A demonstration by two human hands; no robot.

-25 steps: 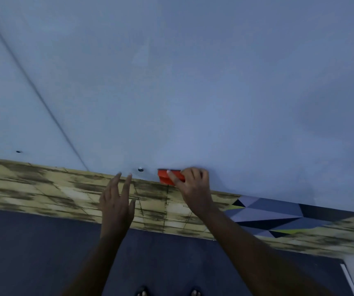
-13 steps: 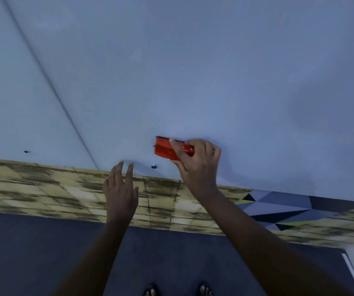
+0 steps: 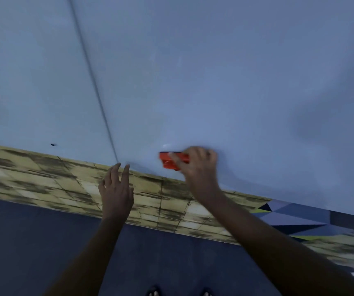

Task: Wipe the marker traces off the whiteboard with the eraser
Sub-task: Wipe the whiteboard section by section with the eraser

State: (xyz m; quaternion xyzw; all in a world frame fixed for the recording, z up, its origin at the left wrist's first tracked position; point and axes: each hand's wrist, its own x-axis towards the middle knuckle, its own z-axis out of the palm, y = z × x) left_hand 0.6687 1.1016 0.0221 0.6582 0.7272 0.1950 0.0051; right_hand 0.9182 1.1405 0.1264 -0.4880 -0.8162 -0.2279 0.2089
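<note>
the right hand [image 3: 195, 167] holds the red eraser [image 3: 172, 160], fingers curled over its top, and presses it against the whiteboard [image 3: 214, 82] low down, just above the board's bottom edge. half a second ago the eraser sat higher on the board; a second ago it was down at the edge, so the hand has gone up and come back down, a scrubbing stroke over the same low patch, and the blur on the hand fits that. the left hand [image 3: 116, 193] is empty, fingers straight and loosely spread, in front of the patterned wall strip [image 3: 33, 174] below the board; whether it touches anything i cannot tell. it has barely moved. no marker traces are plain around the eraser, so this patch looks close to clean, though blur and dim light could hide faint marks.
</note>
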